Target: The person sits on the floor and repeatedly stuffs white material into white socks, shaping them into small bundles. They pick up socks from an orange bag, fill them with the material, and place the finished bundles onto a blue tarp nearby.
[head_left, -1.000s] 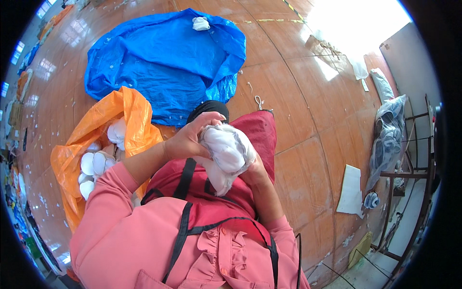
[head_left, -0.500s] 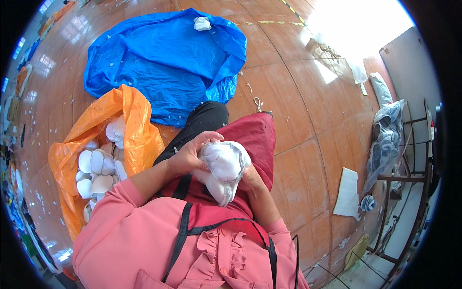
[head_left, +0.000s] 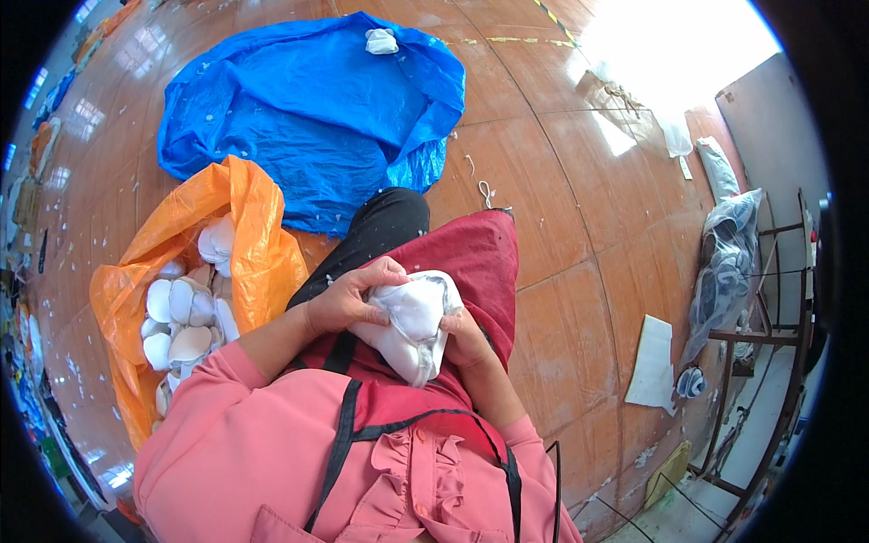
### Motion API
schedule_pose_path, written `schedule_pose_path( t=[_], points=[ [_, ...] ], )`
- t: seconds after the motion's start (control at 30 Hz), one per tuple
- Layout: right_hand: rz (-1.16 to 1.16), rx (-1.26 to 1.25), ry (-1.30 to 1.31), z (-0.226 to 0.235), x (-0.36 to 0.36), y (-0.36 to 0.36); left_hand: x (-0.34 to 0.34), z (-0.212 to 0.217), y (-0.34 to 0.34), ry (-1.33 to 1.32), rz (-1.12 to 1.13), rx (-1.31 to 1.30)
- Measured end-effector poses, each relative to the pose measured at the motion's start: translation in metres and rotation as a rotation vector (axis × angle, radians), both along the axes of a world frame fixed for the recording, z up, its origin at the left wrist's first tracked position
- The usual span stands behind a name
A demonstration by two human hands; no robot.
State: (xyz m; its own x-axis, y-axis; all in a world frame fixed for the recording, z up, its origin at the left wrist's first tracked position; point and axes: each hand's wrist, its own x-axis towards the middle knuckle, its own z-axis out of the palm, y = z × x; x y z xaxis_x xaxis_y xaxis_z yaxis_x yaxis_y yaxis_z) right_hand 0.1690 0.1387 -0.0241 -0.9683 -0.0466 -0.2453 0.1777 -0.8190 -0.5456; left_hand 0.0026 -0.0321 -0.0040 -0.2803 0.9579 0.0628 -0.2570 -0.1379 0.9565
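Over my lap I hold a bundle of white bra cups [head_left: 412, 312], rounded and padded, with thin greyish edging. My left hand [head_left: 358, 297] grips its upper left side, thumb on the near face and fingers along the top. On the right side, my right hand [head_left: 464, 339] pinches the edging with the thumb; its other fingers are partly hidden behind the bundle. More white cups [head_left: 190, 303] lie piled in an open orange plastic sack [head_left: 122, 299] at my left. The red apron [head_left: 484, 249] spreads under my hands.
A large blue plastic sheet or sack [head_left: 290, 100] lies ahead on the brown tiled floor [head_left: 561, 344], with a small white bundle [head_left: 381, 41] at its far edge. To the right are a white sheet [head_left: 650, 362], a clear plastic bag [head_left: 724, 249] and a dark metal frame [head_left: 769, 335].
The bundle has shifted slightly left and tilted. My left thumb now presses on its front, and my right thumb has come round onto its right edge.
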Motion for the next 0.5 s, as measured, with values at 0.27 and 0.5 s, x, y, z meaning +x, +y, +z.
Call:
schedule_pose_path(
  t=[0.27, 0.5],
  points=[
    [-0.045, -0.050, -0.025, 0.008, -0.004, -0.001, 0.007, -0.002, 0.001, -0.116, 0.055, -0.083],
    [-0.043, -0.130, -0.046, 0.002, -0.011, 0.002, 0.006, 0.000, -0.005, 0.131, 0.111, -0.118]
  ],
)
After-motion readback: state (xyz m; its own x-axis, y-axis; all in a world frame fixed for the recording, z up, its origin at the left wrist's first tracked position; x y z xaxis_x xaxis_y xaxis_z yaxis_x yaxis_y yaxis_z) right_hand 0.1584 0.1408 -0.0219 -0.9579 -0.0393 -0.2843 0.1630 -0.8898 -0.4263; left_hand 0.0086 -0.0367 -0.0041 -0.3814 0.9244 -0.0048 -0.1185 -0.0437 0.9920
